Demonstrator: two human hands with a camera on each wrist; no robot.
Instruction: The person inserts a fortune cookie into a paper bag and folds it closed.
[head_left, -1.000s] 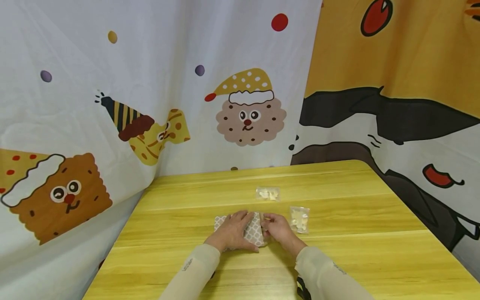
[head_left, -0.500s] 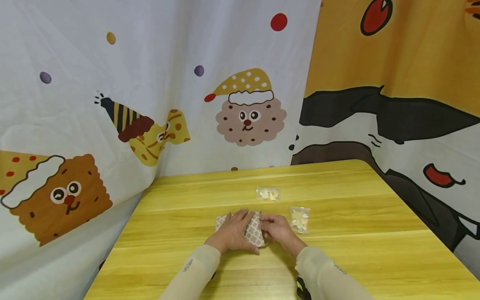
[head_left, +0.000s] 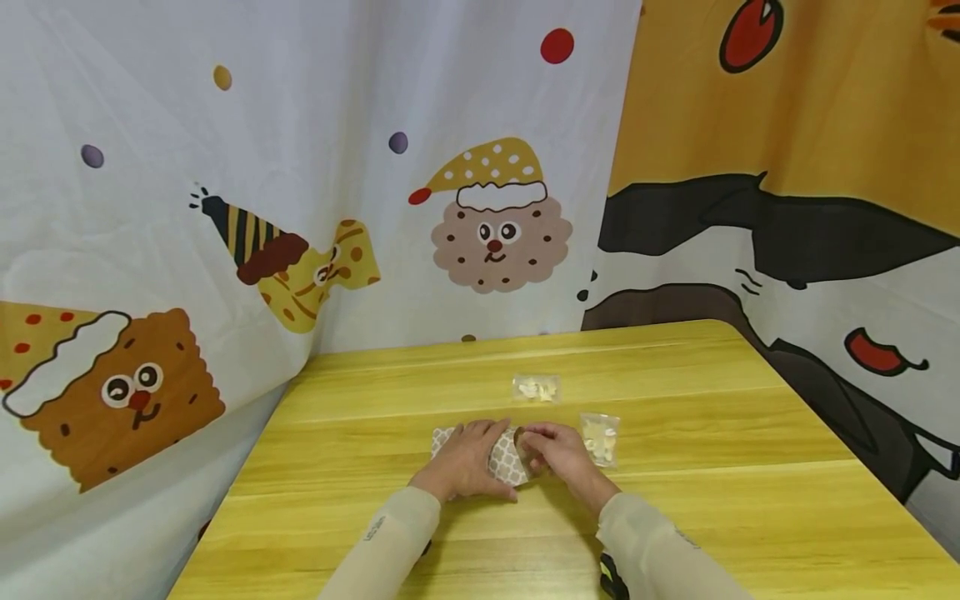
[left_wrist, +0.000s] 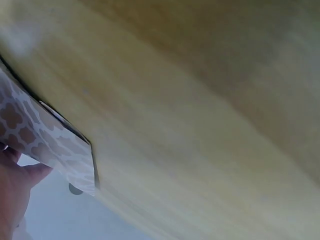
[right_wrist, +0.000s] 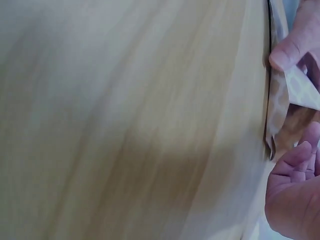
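Observation:
A paper bag point(head_left: 507, 459) with a pale lattice print lies flat on the wooden table. My left hand point(head_left: 467, 463) rests across its middle, fingers spread and thumb along the near edge. In the left wrist view, the bag's far-left end point(left_wrist: 75, 150) sticks out past that hand point(left_wrist: 15, 185). At the bag's right end, my right hand point(head_left: 558, 454) pinches the edge of the mouth with thumb and forefinger. The right wrist view shows the brown inside point(right_wrist: 296, 125) of the mouth, close to the curled right fingers point(right_wrist: 300, 155). The left thumb point(right_wrist: 285, 56) presses on the bag's side there.
Two small clear packets of pale yellow pieces lie on the table point(head_left: 360, 517): one packet point(head_left: 536, 388) behind the bag, another packet point(head_left: 600, 440) just right of my right hand. A printed cloth point(head_left: 360, 100) hangs behind the table's far edge.
My right hand has shifted slightly at the bag's mouth, and the brown inside of its right end now shows. The left hand stays on the bag; the packets have not moved.

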